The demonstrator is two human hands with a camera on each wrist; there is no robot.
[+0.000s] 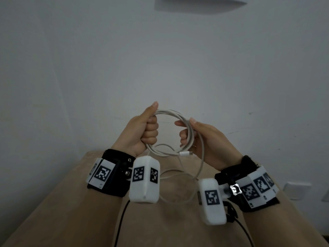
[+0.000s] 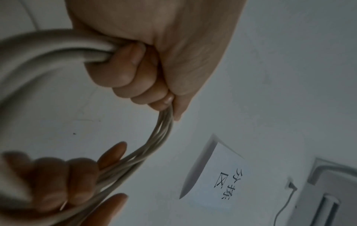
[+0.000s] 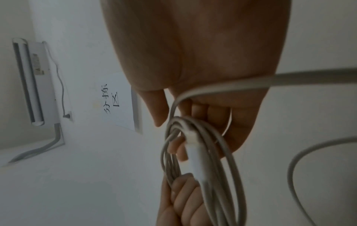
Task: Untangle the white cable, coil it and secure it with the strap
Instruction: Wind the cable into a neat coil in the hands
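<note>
A plain white wall (image 1: 160, 59) behind, a tan cushioned surface (image 1: 71, 211) below: both hands hold the white cable (image 1: 170, 114) up in the air as a coil.

The left hand (image 1: 144, 131) is a fist with its fingers (image 2: 123, 79) curled tight round one side of the coil, thumb lying along the top of the loops. The right hand (image 1: 204, 138) grips the opposite side, fingers (image 3: 203, 113) wrapped round the bundled strands and thumb pressed on them from above. One connector end (image 1: 186, 154) sticks out at the bottom of the coil, between the two hands (the right wrist view shows it lying along the strands). A loose length of the cable hangs down from the coil towards the near edge of the tan surface, passing between the two white wrist cameras (image 1: 144, 179). A sheet of paper with handwritten characters (image 2: 222, 180) hangs on the wall.
</note>
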